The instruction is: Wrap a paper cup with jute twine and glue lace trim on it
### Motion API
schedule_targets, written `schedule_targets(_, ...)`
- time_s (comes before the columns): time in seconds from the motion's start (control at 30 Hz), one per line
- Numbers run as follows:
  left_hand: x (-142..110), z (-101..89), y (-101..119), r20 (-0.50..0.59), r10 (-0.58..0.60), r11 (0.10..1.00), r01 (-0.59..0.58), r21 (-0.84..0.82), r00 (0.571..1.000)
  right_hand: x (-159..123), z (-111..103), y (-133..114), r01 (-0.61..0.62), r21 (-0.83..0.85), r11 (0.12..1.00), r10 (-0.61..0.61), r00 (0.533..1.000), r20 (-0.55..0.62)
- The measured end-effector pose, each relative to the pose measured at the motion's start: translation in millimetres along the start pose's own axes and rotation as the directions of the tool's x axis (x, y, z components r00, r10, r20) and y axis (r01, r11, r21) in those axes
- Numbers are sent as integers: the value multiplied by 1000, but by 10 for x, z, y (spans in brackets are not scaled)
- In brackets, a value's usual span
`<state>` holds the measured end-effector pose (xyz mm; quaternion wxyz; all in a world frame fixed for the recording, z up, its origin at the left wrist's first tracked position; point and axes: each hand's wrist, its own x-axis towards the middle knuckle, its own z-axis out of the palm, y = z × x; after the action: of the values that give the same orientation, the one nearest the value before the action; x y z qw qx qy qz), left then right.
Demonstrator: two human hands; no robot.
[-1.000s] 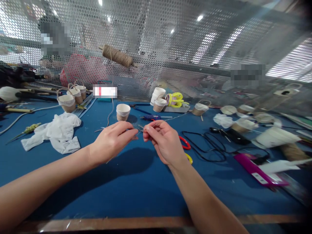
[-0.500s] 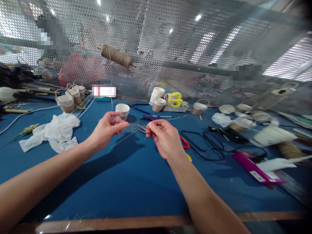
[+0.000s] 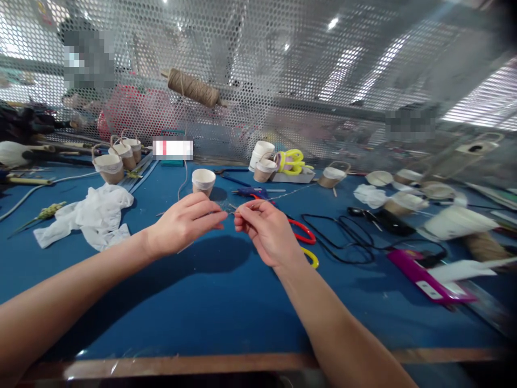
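Observation:
My right hand point(image 3: 266, 231) is closed in a pinch above the blue table point(image 3: 226, 307), thumb against forefinger. A thin pale strand point(image 3: 233, 206) pokes out at its fingertips. Close by on the left, my left hand point(image 3: 188, 222) has its fingers pressed together, tips pointing at the right hand. Whatever lies under those fingers is hidden. Just behind the hands stands a small white-lined cup point(image 3: 203, 181). Scissors with a red handle point(image 3: 302, 231) and a yellow handle point(image 3: 311, 257) lie partly covered by the right hand and forearm.
A twine spool point(image 3: 193, 88) hangs on the perforated metal screen point(image 3: 250, 64). Behind the hands lies a blue glue gun point(image 3: 251, 192). White cloth point(image 3: 95, 218) and small baskets point(image 3: 109, 168) are at left. Black cable point(image 3: 343, 237), a purple power strip point(image 3: 430, 277) and several cups occupy the right.
My left hand has turned palm-down and moved right, its fingers straightening toward the right hand. The right hand stays pinched, shifted slightly left. More of the scissor handles shows.

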<state>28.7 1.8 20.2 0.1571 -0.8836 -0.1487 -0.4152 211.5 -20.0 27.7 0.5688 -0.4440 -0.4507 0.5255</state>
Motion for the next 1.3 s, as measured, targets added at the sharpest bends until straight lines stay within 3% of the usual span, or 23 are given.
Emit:
schedule_targets(0.07, 4, 29, 51, -20, -204, 963, 197, -185, 979, -32, 20, 9, 65, -24, 998, -65, 998, 10)
schedule_targets(0.1, 13, 39, 75, 12, -367, 881, 351, -318, 930, -48, 29, 11, 116, -43, 992, -115, 993, 10)
schedule_targets(0.13, 26, 48, 94, 97, -537, 723, 516, -460, 838, -64, 37, 9, 174, -72, 982, -173, 985, 8)
schedule_targets(0.17, 43, 56, 106, 237, -669, 484, 655, -580, 705, -76, 43, 6, 229, -111, 967, -230, 973, 7)
schedule_targets(0.23, 77, 71, 110, 561, -715, -69, 757, -650, 416, -87, 47, 2, 307, -195, 931, -310, 950, 16)
schedule_targets(0.27, 91, 78, 104, 677, -666, -277, 738, -616, 315, -80, 42, 4, 322, -226, 919, -326, 945, 19)
schedule_targets(0.3, 98, 85, 96, 744, -620, -403, 712, -575, 250, -64, 32, 10, 318, -240, 917, -323, 946, 17)
schedule_targets(0.33, 99, 90, 89, 768, -603, -449, 703, -551, 217, -39, 18, 19, 301, -230, 925, -308, 951, 4)
schedule_targets(0.37, 92, 94, 86, 755, -618, -416, 725, -549, 217, -6, -1, 29, 272, -204, 940, -281, 960, -17)
schedule_targets(0.4, 77, 95, 88, 714, -653, -303, 777, -551, 252, 30, -23, 37, 232, -166, 958, -242, 969, -43)
schedule_targets(0.43, 58, 93, 96, 647, -690, -111, 835, -538, 325, 68, -46, 43, 186, -118, 976, -195, 978, -74)
schedule_targets(0.5, 16, 76, 133, 464, -674, 417, 814, -404, 575, 131, -86, 40, 101, -28, 994, -104, 987, -125)
schedule_targets(0.57, -10, 44, 186, 324, -470, 831, 535, -152, 821, 163, -109, 23, 55, 24, 998, -51, 987, -151)
schedule_targets(0.63, -4, 2, 231, 249, -213, 977, 212, 32, 945, 162, -109, 3, 39, 37, 999, -33, 989, -147)
schedule_targets(0.7, 29, -37, 249, 168, -58, 991, 37, 130, 984, 134, -89, -9, 31, 31, 999, -27, 991, -128)
schedule_targets(0.77, 64, -62, 233, 81, -13, 984, -2, 179, 997, 96, -60, -8, 29, 18, 999, -27, 994, -110)
schedule_targets(1.03, 20, -24, 118, 125, 5, 988, -24, 151, 992, 2, 11, 56, 40, 4, 999, -40, 999, -18)
schedule_targets(1.1, 15, -1, 125, 62, -108, 994, 108, 8, 992, -10, 18, 53, 73, -14, 997, -73, 997, -12)
schedule_targets(1.13, 22, 12, 135, 38, -247, 962, 250, -112, 968, -17, 23, 47, 107, -29, 994, -107, 994, -12)
schedule_targets(1.17, 36, 26, 147, 44, -431, 864, 426, -270, 901, -26, 27, 40, 152, -51, 987, -153, 988, -15)
schedule_targets(1.2, 56, 43, 161, 111, -619, 670, 596, -442, 778, -34, 32, 34, 204, -79, 976, -206, 978, -17)
schedule_targets(1.23, 77, 60, 173, 240, -756, 388, 713, -585, 609, -41, 35, 30, 255, -110, 961, -259, 966, -19)
schedule_targets(1.3, 117, 96, 187, 555, -780, -208, 717, -666, 289, -42, 34, 32, 323, -167, 931, -331, 943, -19)
